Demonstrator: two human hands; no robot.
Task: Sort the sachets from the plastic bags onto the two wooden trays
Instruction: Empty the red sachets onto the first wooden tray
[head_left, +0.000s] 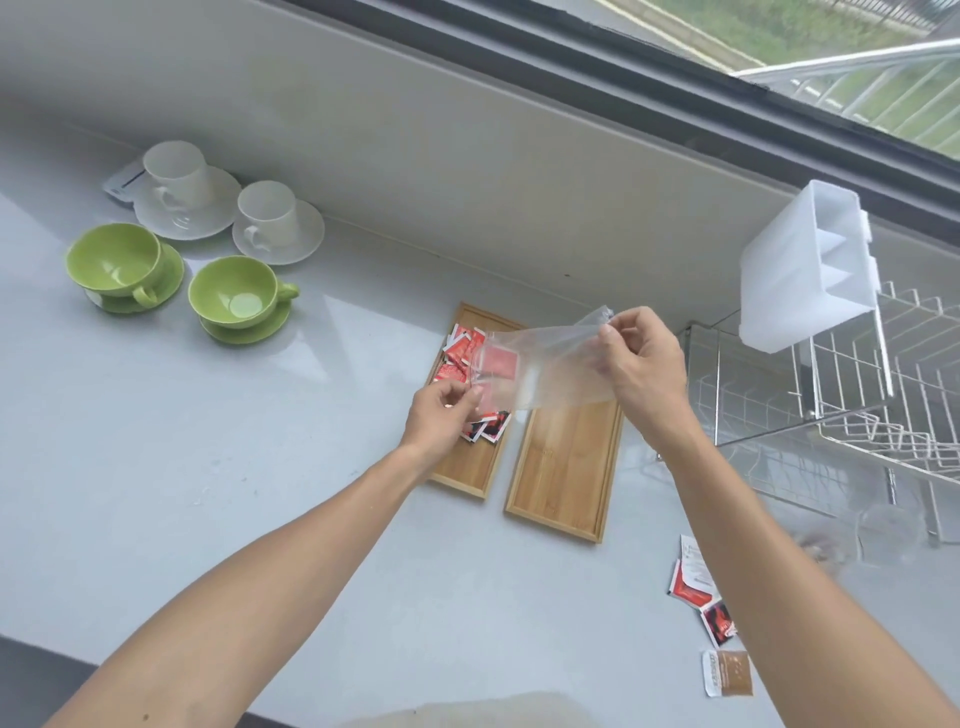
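Two wooden trays lie side by side on the grey counter. The left tray (470, 470) holds several red sachets (460, 347); the right tray (563, 467) is bare. My right hand (641, 364) pinches the closed end of a clear plastic bag (545, 364), tilted over both trays, with red sachets showing through near its mouth. My left hand (441, 413) grips the bag's open end over the left tray, with a sachet at its fingertips. Several loose sachets (693, 587) and a brown one (730, 673) lie on the counter at the front right.
Two green cups on saucers (236, 293) and two white cups on saucers (270, 218) stand at the back left. A wire dish rack (857, 415) with a white plastic holder (800, 270) fills the right side. A wall and window run behind.
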